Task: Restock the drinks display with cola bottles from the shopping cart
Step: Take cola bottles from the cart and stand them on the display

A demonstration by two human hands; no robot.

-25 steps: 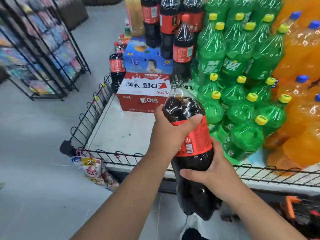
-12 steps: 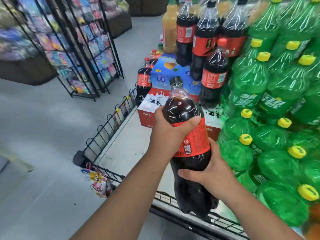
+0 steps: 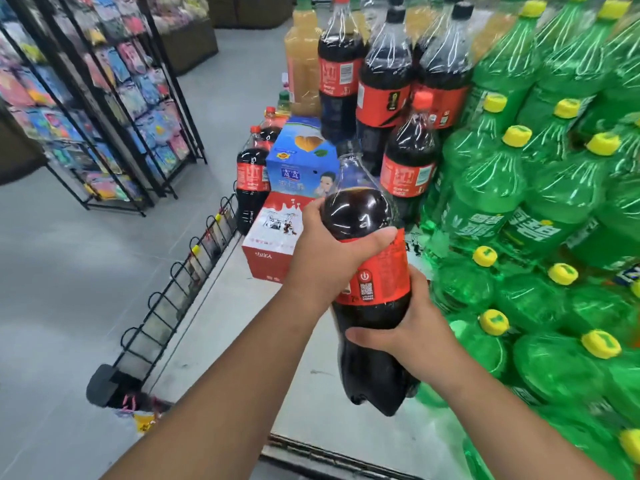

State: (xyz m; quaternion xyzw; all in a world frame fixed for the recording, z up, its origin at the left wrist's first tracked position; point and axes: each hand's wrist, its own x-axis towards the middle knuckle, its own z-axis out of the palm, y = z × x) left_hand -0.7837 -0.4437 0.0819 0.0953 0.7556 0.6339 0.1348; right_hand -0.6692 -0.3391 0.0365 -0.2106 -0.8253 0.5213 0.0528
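Cola bottle (image 3: 369, 271) gripped upright, left hand (image 3: 325, 258) above, right hand (image 3: 412, 337) below

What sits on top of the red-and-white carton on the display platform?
A blue carton sits on the red-and-white carton. The held cola bottle and left hand hide both cartons' right ends.
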